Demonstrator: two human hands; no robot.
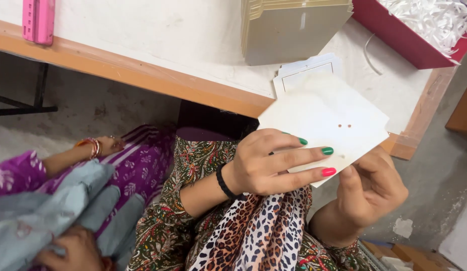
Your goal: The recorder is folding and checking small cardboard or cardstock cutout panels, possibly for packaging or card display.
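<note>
Head view. Left hand (266, 163) closed on the near edge of a flat white square card with two small punched holes (329, 123), fingers with green and pink painted nails laid across its face, black band at the wrist. Right hand (371, 188) pinching the card's lower right edge from beneath, thumb up against the underside. Card held in the air, tilted, just in front of the orange-edged white worktable (143, 75) and above the lap. On the table behind: a stack of cream folded card pieces (294, 30), a white framed card blank (309, 73) lying flat just beside the held card, a dark red box of shredded white paper (419, 30) at the far right, a pink plastic tool (38, 20) at the far left. Another person's arm with bangles (88, 150) well apart at left.

Judged step: handling and checking of a single card, both hands engaged. Further handling calls for a steady pinch at the edges, no creasing, holes kept unobstructed.
</note>
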